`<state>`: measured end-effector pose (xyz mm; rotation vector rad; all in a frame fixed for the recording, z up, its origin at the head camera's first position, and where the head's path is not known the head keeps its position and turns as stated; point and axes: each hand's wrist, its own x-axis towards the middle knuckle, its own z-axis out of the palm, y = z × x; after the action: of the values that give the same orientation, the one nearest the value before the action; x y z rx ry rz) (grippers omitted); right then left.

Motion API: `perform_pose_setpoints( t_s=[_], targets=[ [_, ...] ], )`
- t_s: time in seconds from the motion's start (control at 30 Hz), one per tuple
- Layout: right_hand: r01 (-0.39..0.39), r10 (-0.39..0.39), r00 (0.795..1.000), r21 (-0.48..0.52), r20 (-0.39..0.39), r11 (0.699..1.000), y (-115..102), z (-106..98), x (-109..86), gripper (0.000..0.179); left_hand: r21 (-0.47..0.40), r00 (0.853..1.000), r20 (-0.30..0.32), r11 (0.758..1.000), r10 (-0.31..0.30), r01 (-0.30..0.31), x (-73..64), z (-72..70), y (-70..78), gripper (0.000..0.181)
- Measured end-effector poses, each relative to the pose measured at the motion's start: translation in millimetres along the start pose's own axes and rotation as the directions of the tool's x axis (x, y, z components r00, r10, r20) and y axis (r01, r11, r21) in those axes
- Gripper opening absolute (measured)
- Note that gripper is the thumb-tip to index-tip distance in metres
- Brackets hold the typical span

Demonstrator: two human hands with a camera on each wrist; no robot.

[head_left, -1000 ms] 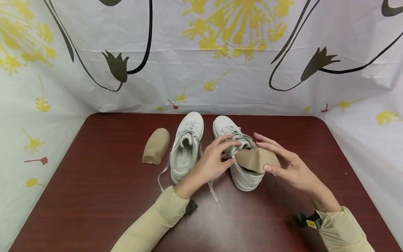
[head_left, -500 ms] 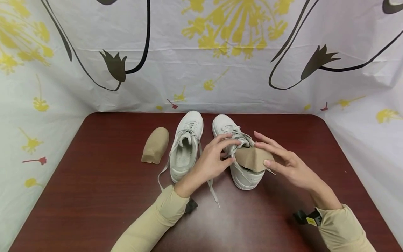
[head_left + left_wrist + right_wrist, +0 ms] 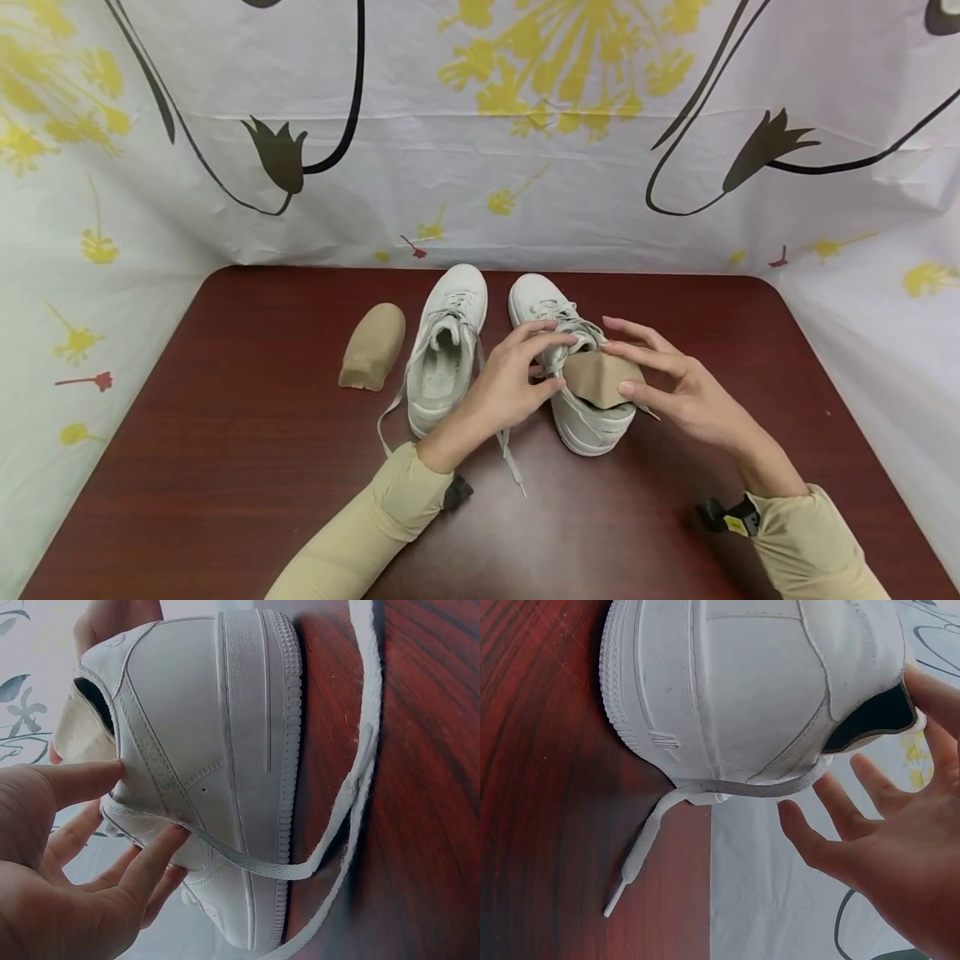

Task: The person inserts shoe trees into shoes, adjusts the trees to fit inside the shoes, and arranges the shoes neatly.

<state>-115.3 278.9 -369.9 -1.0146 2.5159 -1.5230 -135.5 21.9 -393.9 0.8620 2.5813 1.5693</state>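
Observation:
A white sneaker [image 3: 588, 427] stands right of centre on the table, toe pointing away from me. A tan moulded shoe insert [image 3: 592, 375] sits partly inside its opening, its angular end showing above the heel collar. My left hand [image 3: 512, 379] holds the sneaker's left side, thumb at the collar edge and fingers by the laces. With my right hand [image 3: 690, 396] I hold the insert's exposed end between thumb and index finger; the other fingers are spread. In the right wrist view a loose lace [image 3: 739, 787] hangs down the sneaker's side. The insert's front end is hidden inside the shoe.
Left of my left hand stands a second white sneaker [image 3: 467, 287], its opening showing and its laces loose. Another tan insert [image 3: 372, 346] lies left of it on the dark red table [image 3: 225, 467]. A patterned cloth [image 3: 420, 150] hangs behind and at both sides.
The insert has shifted left and deeper into the sneaker, with my right hand moving slightly left along with it. My left hand has stayed in place on the shoe.

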Motion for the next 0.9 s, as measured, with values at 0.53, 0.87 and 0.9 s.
perform_pose_setpoints(
  t_s=[0.53, 0.87, 0.9],
  targets=[
    [0.076, -0.086, 0.989, -0.082, -0.124, 0.994, -11.7, 7.3, 7.0, 0.061, 0.014, 1.000, -0.002, 1.000, 0.017, -0.017, 0.0, -0.1, -0.2, 0.052],
    [0.004, -0.003, 0.998, 0.017, -0.057, 1.000, 2.9, 3.8, 9.0, 0.056, 0.026, 1.000, -0.013, 0.999, 0.018, -0.018, -0.2, -0.2, -0.8, 0.052],
    [0.000, 0.001, 0.999, 0.018, -0.053, 1.000, 3.6, 3.7, 9.2, 0.056, 0.032, 1.000, -0.013, 0.999, 0.018, -0.017, -0.3, -0.2, -1.0, 0.052]
  ],
)
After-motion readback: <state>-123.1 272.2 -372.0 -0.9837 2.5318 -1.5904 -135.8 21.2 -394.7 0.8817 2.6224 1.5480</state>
